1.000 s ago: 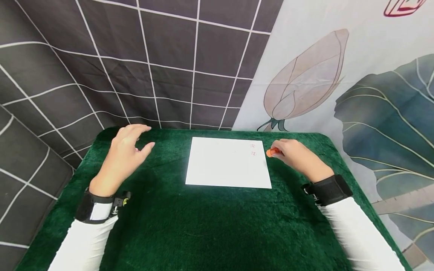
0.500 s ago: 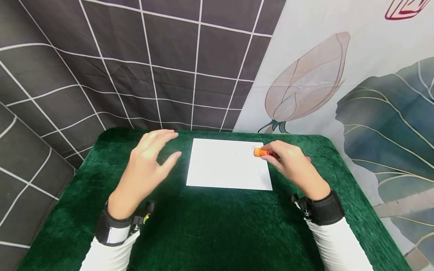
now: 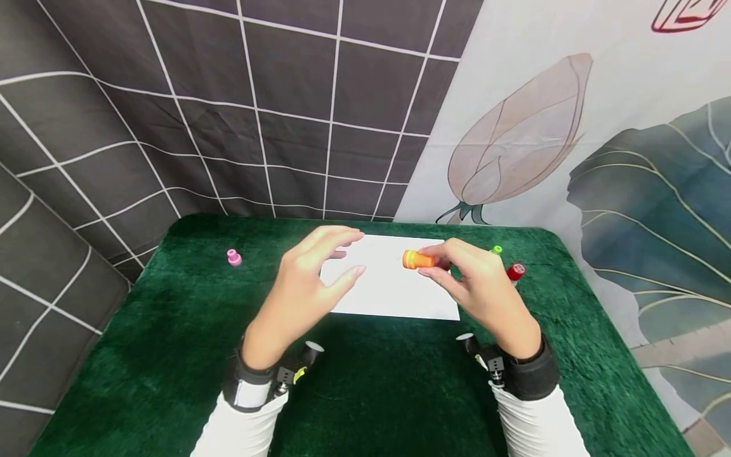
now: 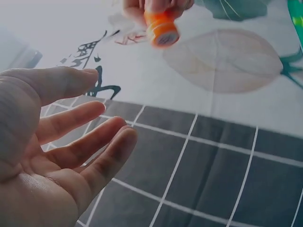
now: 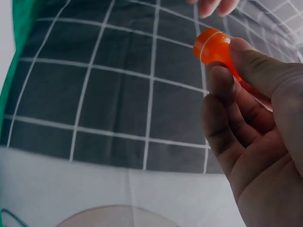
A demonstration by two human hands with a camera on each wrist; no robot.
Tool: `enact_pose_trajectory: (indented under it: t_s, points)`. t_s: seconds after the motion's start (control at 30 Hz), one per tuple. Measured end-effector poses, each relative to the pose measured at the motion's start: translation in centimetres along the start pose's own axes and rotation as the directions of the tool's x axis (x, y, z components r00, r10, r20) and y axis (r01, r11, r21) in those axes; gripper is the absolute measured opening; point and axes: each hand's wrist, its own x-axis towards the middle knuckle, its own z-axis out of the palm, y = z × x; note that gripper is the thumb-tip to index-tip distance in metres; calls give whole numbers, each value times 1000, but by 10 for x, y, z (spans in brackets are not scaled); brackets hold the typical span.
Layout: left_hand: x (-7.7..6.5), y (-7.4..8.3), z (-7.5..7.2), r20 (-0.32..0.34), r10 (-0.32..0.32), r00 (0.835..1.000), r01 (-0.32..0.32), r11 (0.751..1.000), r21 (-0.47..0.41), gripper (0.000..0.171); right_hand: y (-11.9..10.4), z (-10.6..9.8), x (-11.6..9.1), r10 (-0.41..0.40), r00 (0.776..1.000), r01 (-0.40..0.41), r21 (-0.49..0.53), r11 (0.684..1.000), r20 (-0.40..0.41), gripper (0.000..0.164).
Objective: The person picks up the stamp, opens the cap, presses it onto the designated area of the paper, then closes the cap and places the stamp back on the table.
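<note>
Between the thumb and fingertips of my right hand is a small orange stamp, held sideways above the white sheet of paper. Its round end points left, and the left wrist view shows a dark pattern on that face. My left hand hovers over the paper's left side, thumb and fingers spread apart, holding nothing. A gap separates its fingertips from the stamp. The right hand covers the paper's upper right corner.
A small pink stamp stands on the green cloth at the left. Beyond my right hand are a red stamp and a partly hidden green one. A dark checked curtain hangs behind the table.
My right hand has carried the orange stamp left, from the paper's right edge to over it. The left hand has moved right toward it, uncovering the pink stamp.
</note>
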Motion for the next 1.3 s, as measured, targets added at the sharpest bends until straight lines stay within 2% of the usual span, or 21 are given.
enact_pose_trajectory:
  t_s: [0.17,0.37,0.6,0.83,0.93,1.3]
  points:
    - [-1,1,13,36,-37,999,42,985,-166,44,-11,3,3,34,999,-32,54,998,-35,35]
    - [-3,2,26,67,-63,996,83,930,-359,43,-18,8,3,36,998,-32,87,996,-52,38]
    - [-3,4,32,84,-61,995,94,875,-474,39,-21,12,3,-3,998,11,136,991,-61,36]
    - [-4,4,35,82,-100,992,129,824,-552,35,-22,15,3,-23,995,37,142,989,-97,33]
    - [-4,3,37,89,-112,990,143,817,-559,35,-22,18,2,-31,994,47,150,988,-102,32]
    - [-4,1,39,95,-150,984,178,840,-513,34,-19,24,3,-28,996,41,158,987,-89,33]
